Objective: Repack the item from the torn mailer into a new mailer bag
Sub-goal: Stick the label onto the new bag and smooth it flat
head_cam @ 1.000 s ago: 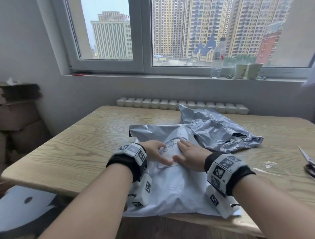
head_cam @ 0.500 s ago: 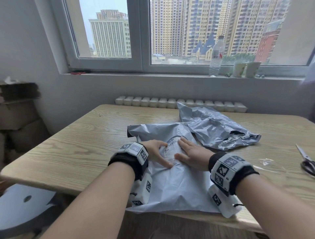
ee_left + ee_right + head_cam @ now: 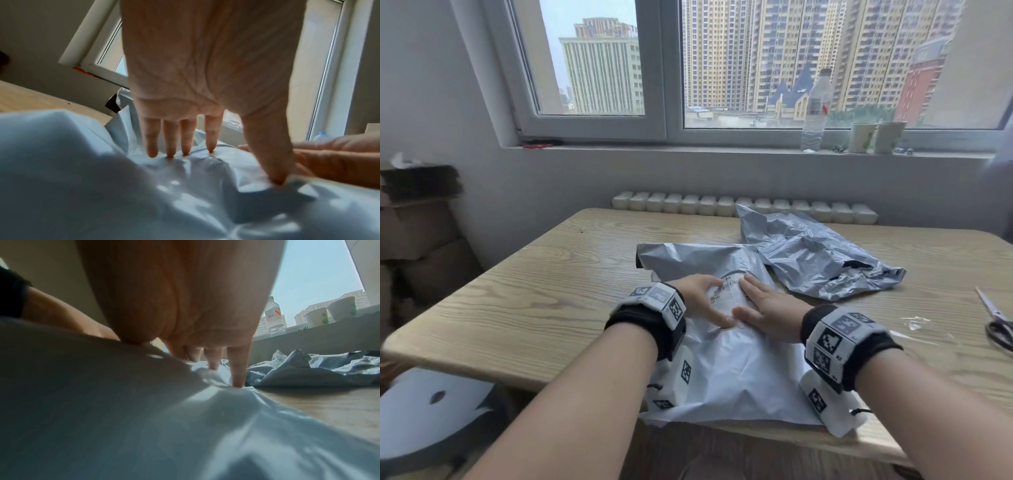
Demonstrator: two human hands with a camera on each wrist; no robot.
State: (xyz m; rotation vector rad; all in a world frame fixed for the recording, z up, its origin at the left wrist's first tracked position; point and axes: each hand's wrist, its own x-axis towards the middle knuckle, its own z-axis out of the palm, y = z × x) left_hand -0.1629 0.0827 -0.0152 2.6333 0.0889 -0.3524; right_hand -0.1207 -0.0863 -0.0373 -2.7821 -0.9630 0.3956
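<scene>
A pale grey mailer bag (image 3: 726, 373) lies flat at the table's near edge, overhanging it slightly, with a printed label (image 3: 726, 294) on its upper face. My left hand (image 3: 700, 298) and right hand (image 3: 763, 308) press down on it side by side with straight fingers, framing the label. In the left wrist view the fingertips (image 3: 170, 151) dent the mailer bag (image 3: 123, 194). In the right wrist view straight fingers (image 3: 238, 369) press the same plastic (image 3: 185, 434). A crumpled grey mailer (image 3: 815, 257) lies behind and to the right. What is inside the flat bag is hidden.
Scissors (image 3: 996, 322) lie at the table's right edge, with a scrap of clear film (image 3: 914, 323) nearby. A water bottle (image 3: 815, 109) and two paper cups (image 3: 876, 137) stand on the windowsill. Cardboard boxes (image 3: 417, 219) are stacked at the left.
Both hands stay pressed on the mailer around the label; the left hand's fingers have spread a little farther up over it. The bag itself has not shifted.
</scene>
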